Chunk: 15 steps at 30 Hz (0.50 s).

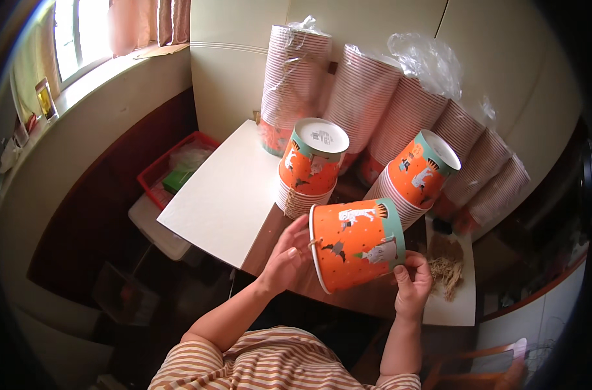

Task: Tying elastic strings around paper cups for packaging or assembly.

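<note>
An orange paper bucket [354, 250] with a green base band and Halloween-like pictures lies tilted on its side in the air before me, its white rim toward the left. My right hand [413, 279] grips its base end, thumb on the near side. At the rim is my left hand [286, 257], thumb and fingers apart; some fingertips are hidden by the rim. A short piece of tan twine [317, 242] shows at a hole just under the rim. Behind stand two upside-down stacks of matching buckets, the left stack [309, 162] and the right stack [418, 172].
Tall stacks of nested buckets in clear plastic [367, 91] line the table's far side. A bundle of loose twine [447, 276] lies at the right on the white and brown table [211, 201]. Left of the table is a red basket [154, 179] holding something green.
</note>
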Each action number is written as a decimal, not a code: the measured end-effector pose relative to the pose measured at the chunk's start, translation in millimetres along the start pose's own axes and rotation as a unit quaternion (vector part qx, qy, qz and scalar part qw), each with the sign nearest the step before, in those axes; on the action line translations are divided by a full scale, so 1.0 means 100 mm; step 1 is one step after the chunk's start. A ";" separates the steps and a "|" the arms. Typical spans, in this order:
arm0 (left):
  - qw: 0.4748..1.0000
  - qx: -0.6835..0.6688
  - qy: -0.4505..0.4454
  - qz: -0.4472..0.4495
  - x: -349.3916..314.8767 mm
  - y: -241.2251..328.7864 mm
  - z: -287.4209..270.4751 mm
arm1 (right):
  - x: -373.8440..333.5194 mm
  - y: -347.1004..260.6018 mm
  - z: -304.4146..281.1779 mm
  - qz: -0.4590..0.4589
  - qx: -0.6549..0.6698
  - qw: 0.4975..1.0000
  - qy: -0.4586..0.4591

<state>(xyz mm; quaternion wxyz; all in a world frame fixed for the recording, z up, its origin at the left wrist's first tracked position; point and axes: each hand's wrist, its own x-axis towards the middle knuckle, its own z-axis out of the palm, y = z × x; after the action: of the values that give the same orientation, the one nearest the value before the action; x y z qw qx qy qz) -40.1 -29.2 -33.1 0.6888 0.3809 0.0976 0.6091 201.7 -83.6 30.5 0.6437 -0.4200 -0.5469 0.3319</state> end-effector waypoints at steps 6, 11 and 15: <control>0.963 0.267 0.031 0.028 -0.14 0.01 0.22 | 0.03 0.18 0.06 -0.161 -0.171 0.969 0.074; 0.888 0.407 -0.048 0.207 -0.20 -0.15 0.51 | -0.06 0.30 0.28 -0.159 -0.145 0.970 0.111; 0.830 0.491 -0.106 0.241 -0.20 -0.54 0.49 | -0.04 0.23 0.45 -0.098 -0.056 0.981 0.159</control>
<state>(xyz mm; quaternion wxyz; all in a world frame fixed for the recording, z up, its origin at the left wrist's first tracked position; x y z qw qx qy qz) 25.4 -66.0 -40.9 0.2483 0.7428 0.2154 0.5833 157.2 -69.3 10.0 0.7272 -0.4471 -0.4939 0.1655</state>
